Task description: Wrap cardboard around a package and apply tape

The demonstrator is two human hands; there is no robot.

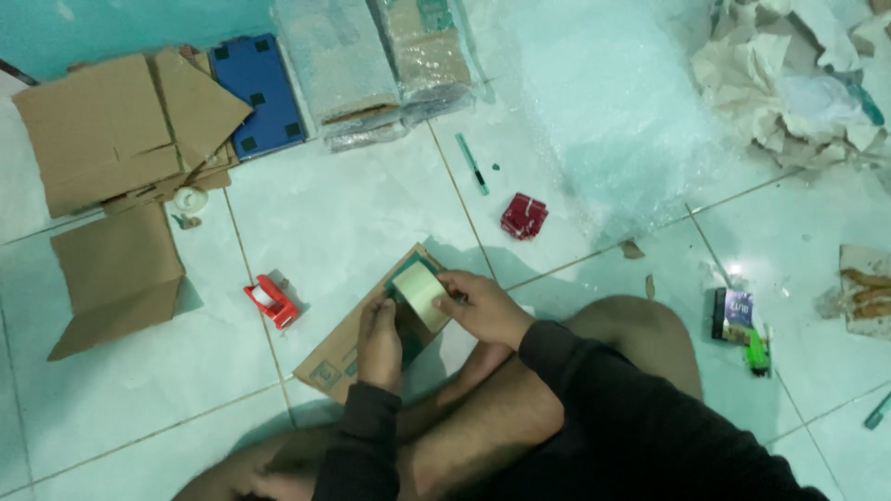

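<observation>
Now, low in the centre of the frame, both hands meet on a small pale box (422, 292): the left hand (380, 341) grips its lower side, the right hand (483, 308) pinches its right edge, fingers closed on it. The box sits over a flat cardboard piece (345, 353) lying on the pale tiled floor (353, 213).

Open floor stretches above the hands, up toward the middle of the frame. Just left of the cardboard, a red tape dispenser (272, 301). Above right, a small red packet (524, 215) and a green pen (471, 163), near a bubble wrap sheet (613, 111). Upper left holds folded cartons (111, 139) and a blue tray (258, 95), with wrapped parcels (371, 65) beside it. Crumpled paper (789, 83) fills the upper right; a dark packet (737, 315) and a green lighter (758, 353) lie at right, well apart from the hands.
</observation>
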